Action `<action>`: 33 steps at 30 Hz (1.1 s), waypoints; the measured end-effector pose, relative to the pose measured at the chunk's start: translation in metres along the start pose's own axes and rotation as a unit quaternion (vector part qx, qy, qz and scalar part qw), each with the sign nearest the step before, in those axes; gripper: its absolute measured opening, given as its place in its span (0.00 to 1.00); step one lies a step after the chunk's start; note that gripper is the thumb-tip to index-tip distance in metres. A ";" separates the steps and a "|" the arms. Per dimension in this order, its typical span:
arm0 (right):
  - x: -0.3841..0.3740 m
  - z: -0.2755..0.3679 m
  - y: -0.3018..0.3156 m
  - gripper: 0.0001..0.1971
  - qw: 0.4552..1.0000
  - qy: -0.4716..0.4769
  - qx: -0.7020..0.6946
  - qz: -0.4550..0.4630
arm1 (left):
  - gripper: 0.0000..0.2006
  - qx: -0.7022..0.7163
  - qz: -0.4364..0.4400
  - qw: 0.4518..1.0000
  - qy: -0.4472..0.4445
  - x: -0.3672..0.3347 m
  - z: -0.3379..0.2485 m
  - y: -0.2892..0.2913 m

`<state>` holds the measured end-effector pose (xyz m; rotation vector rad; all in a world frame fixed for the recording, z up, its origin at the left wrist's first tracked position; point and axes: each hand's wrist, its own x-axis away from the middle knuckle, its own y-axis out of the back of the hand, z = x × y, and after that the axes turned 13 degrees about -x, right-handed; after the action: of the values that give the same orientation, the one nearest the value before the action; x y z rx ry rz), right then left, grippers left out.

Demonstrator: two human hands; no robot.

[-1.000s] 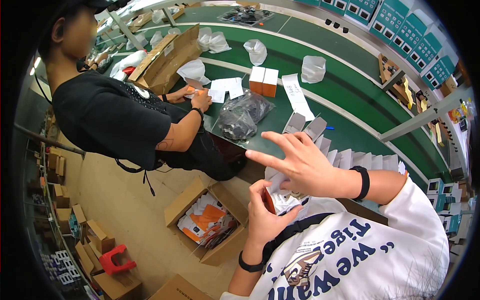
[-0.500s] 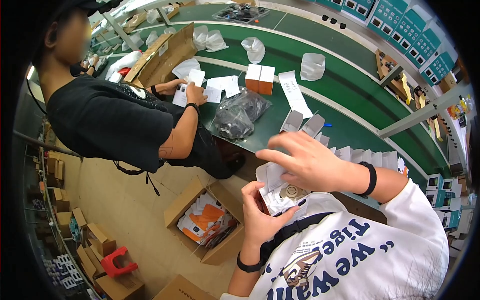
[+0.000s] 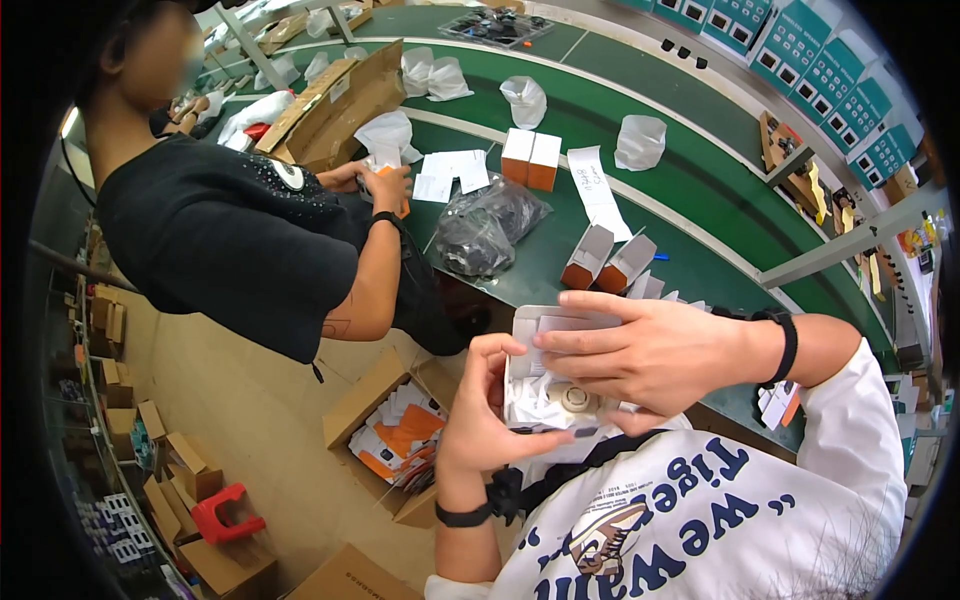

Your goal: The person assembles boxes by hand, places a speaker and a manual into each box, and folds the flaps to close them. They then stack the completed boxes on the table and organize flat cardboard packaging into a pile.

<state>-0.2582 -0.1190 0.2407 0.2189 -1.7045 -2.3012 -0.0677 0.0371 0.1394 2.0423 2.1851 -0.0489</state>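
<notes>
A small white carton (image 3: pixel 522 335), its lid flap raised, is held close to my body. My left hand (image 3: pixel 472 410) grips its left side, thumb along the near edge and fingers round the far side. Inside lie crumpled white wrapping (image 3: pixel 533 408) and a cream round part (image 3: pixel 573 398) with a ring on its face. My right hand (image 3: pixel 645 352) reaches over the carton with fingers stretched across the raised flap and inner side; its thumb points down by the right corner. Whether the right fingertips hold anything small cannot be made out.
Open orange-and-white boxes (image 3: pixel 587 258) stand on the green bench (image 3: pixel 480 290), near a grey plastic bag (image 3: pixel 485 225) and closed boxes (image 3: pixel 530 158). At left a co-worker (image 3: pixel 230 230) handles an orange-and-white piece. A floor carton (image 3: pixel 350 425) holds flat packaging; a red stool (image 3: pixel 228 515) stands beyond.
My right hand has come down from above the carton onto its flap and inside. The carton has shifted slightly left. The co-worker's hands now hold an orange piece.
</notes>
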 end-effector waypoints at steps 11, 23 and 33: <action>-0.005 0.018 0.002 0.12 0.987 0.105 -0.006 0.122 | 0.55 0.203 0.263 0.942 0.058 -0.016 0.017 0.005; 0.006 0.017 -0.010 0.12 0.988 0.072 -0.122 0.053 | 0.59 0.182 0.289 0.938 0.062 -0.015 0.019 0.003; 0.014 0.025 -0.005 0.14 0.992 0.068 -0.053 0.091 | 0.60 0.179 0.282 0.940 0.075 -0.011 0.011 -0.002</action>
<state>-0.2793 -0.0990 0.2434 0.1858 -1.4677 -2.1839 -0.0681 0.0245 0.1295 2.8898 1.6660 -0.2485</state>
